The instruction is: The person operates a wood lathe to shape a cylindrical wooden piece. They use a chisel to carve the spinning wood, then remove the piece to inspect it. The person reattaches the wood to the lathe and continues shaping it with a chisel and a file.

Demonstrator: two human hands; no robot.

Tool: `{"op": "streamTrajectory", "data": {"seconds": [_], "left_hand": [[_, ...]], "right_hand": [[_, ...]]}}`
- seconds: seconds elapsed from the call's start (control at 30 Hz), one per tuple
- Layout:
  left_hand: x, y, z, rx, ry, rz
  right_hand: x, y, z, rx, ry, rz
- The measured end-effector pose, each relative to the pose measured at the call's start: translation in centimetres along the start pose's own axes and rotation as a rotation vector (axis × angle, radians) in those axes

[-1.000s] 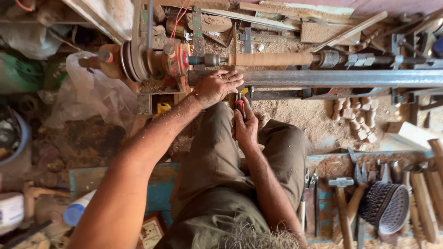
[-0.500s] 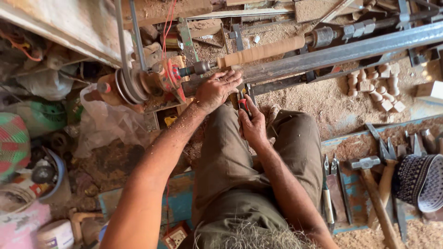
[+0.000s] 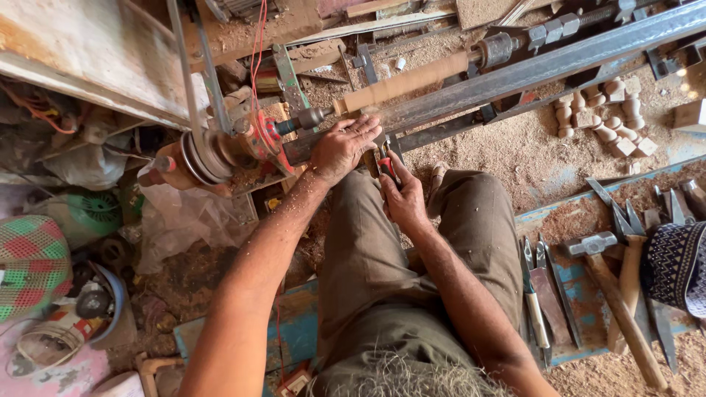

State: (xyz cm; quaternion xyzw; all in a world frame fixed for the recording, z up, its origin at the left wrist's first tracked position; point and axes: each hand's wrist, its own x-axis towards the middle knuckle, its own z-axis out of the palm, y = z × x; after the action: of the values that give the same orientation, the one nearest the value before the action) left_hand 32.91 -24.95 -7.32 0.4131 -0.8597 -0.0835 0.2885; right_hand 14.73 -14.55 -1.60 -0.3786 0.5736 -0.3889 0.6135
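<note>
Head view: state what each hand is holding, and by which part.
The right hand grips a red-handled tool by its handle. The left hand rests on the lathe's tool rest beside the wooden spindle; no closed grip shows.

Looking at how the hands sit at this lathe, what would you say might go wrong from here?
The left hand rests on the tool rest right beside the wooden workpiece; bare fingers could slip against it. The right hand grips a red-handled tool close to the same spot, so a catch might jerk it. Sawdust lies thick around the knees, making footing and tools harder to manage.
</note>
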Motion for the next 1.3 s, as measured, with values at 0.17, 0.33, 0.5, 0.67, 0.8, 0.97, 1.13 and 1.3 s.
{"op": "streamTrajectory", "data": {"seconds": [0.17, 0.33, 0.5, 0.67, 0.8, 0.97, 1.13, 1.3], "left_hand": [[0.3, 0.0, 0.3, 0.026, -0.022, 0.003], [0.7, 0.1, 0.6, 0.015, -0.01, 0.002], [1.2, 0.3, 0.7, 0.01, -0.031, 0.017], [1.6, 0.7, 1.0, -0.007, -0.019, -0.001], [2.1, 0.9, 1.3, 0.003, -0.022, 0.007], [2.7, 1.3, 1.8, -0.034, -0.056, -0.071], [3.3, 1.8, 2.0, 0.004, -0.018, 0.01], [3.3, 1.8, 1.2, 0.001, -0.006, 0.068]], "right_hand": [[0.2, 0.3, -0.3, 0.002, 0.007, -0.057], [0.2, 0.2, -0.7, 0.041, 0.016, 0.004], [0.3, -0.1, -1.0, 0.045, 0.009, -0.014], [0.5, -0.1, -1.6, 0.098, 0.008, 0.0], [0.8, 0.1, -2.1, 0.099, 0.0, 0.012], [1.3, 0.4, -2.9, 0.048, 0.024, 0.009], [1.5, 0.3, -3.6, 0.014, 0.017, 0.0], [1.0, -0.2, -3.5, -0.024, 0.025, 0.003]]}}
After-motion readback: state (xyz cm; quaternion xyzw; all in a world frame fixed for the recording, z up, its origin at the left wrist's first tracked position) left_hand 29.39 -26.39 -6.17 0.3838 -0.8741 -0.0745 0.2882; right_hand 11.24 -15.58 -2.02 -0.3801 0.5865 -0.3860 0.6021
